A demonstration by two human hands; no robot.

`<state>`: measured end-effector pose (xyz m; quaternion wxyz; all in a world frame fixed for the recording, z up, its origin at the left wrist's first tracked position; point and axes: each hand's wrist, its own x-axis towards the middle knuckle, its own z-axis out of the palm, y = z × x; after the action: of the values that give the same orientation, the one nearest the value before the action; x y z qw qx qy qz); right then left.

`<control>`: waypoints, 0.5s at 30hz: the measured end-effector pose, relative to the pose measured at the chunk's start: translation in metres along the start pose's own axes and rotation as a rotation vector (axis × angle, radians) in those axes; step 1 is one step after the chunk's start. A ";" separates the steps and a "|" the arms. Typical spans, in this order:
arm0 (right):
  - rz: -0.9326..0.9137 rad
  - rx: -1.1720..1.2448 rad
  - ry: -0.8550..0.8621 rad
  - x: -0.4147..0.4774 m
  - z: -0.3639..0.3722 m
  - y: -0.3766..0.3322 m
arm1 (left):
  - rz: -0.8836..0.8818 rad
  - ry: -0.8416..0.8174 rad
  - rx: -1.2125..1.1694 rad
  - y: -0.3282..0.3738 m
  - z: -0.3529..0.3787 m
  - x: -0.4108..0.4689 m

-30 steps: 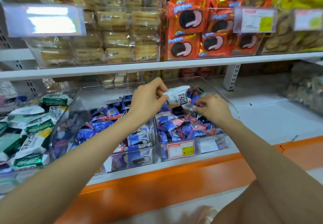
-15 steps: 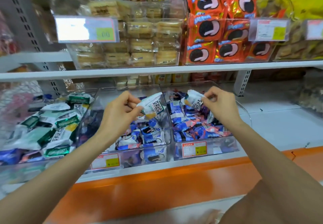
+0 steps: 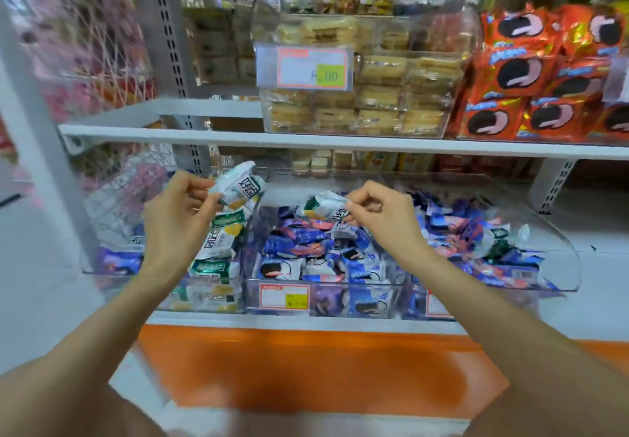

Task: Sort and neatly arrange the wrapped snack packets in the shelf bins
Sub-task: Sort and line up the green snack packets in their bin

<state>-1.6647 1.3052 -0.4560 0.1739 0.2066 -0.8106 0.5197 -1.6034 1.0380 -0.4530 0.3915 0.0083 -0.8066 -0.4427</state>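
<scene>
From the head view: looks down on a lower shelf point(image 3: 306, 322) carrying three clear bins side by side. Pinches, with the left hand point(image 3: 177, 211), a white-and-green packet point(image 3: 240, 188) by its near edge, grip narrow and closed on the wrapper, up in the air above the left bin point(image 3: 204, 302). Pinches, with the right hand point(image 3: 381, 215), a second white-and-green packet point(image 3: 325, 207) by its end, grip likewise narrow and closed on the wrapper, just over the back of the middle bin point(image 3: 340, 300). Holds the two packets apart, not touching. In the left bin: a stack of matching white-and-green packets point(image 3: 218, 252), with something blue at its far left. In the middle bin: a loose heap of blue packets point(image 3: 299, 249), with a price tag point(image 3: 284, 296) on the front wall. In the right bin point(image 3: 565, 266): more blue and pink packets, plus one stray packet point(image 3: 503, 235), whitish and green as far as the blur allows, lying on top toward the right. On the upper shelf point(image 3: 340, 142): a clear bin of yellow biscuit packs point(image 3: 374, 106) with a price label point(image 3: 304, 67) on its front, and just beside it on the right, stacked orange packets point(image 3: 531, 75). Below the lower shelf: an orange band point(image 3: 306, 361). Heavy blur along the left edge.
</scene>
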 end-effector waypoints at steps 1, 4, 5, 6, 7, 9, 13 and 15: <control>-0.009 -0.014 -0.001 0.005 0.011 -0.004 | 0.013 0.046 0.026 -0.007 -0.009 0.004; -0.040 0.016 0.016 0.020 0.047 -0.019 | 0.068 0.136 0.176 -0.027 -0.031 0.014; -0.063 0.023 0.024 0.026 0.060 -0.024 | 0.073 0.151 0.238 -0.034 -0.037 0.017; -0.089 0.022 0.023 0.031 0.073 -0.029 | 0.072 0.162 0.314 -0.041 -0.042 0.020; -0.114 0.009 0.012 0.036 0.085 -0.033 | 0.072 0.175 0.387 -0.047 -0.047 0.022; -0.175 -0.043 -0.032 0.046 0.108 -0.040 | 0.062 0.177 0.498 -0.058 -0.052 0.026; -0.233 -0.196 -0.216 0.056 0.139 -0.038 | 0.062 -0.021 0.623 -0.075 -0.050 0.028; -0.236 -0.251 -0.306 0.057 0.145 -0.035 | 0.099 -0.159 0.672 -0.083 -0.047 0.027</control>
<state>-1.7048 1.1504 -0.4589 0.1328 0.3534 -0.8559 0.3534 -1.6191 0.9447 -0.4818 0.3239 0.0629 -0.9347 -0.1322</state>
